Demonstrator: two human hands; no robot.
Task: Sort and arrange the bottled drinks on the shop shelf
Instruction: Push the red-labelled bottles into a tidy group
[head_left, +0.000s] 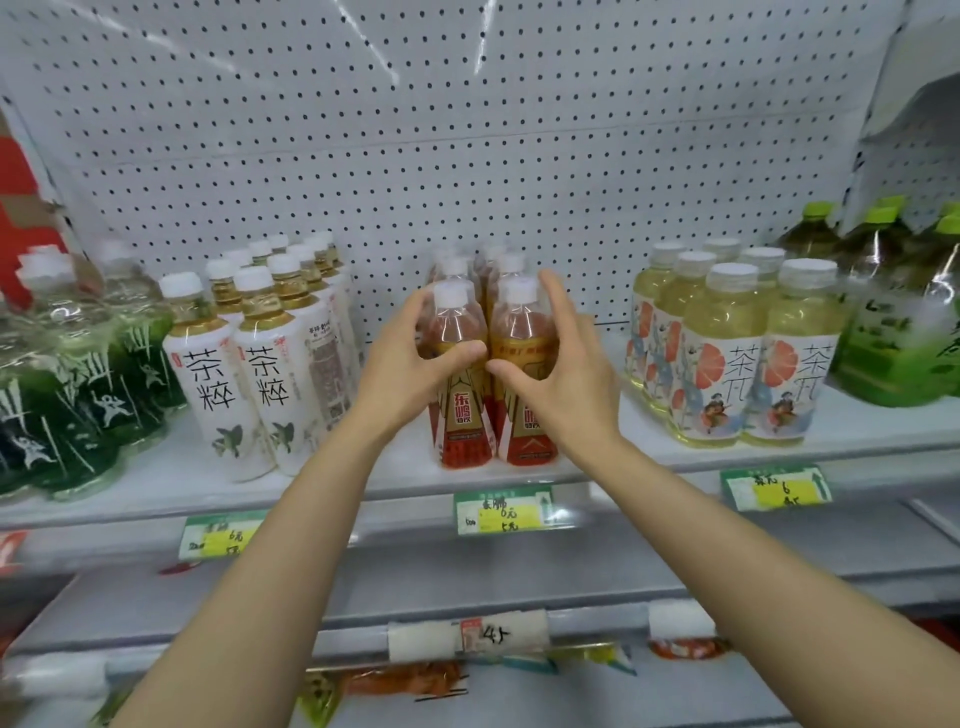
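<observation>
Two rows of red-and-gold energy drink bottles with white caps stand in the middle of the white shelf (395, 470). My left hand (410, 364) grips the front left bottle (462, 415), thumb across its front and fingers round its far side. My right hand (563, 374) holds the front right bottle (525, 431) the same way, thumb in front and fingers up along its right side. The two front bottles stand upright and touch each other. More bottles of the same kind (501, 262) stand behind them, partly hidden.
White tea bottles (218, 374) stand in rows to the left, with shrink-wrapped dark green bottles (78, 395) beyond them. Pale yellow tea bottles (727, 364) and large green bottles (893, 322) fill the right. A pegboard wall (467, 130) backs the shelf. Price tags (501, 512) line its front edge.
</observation>
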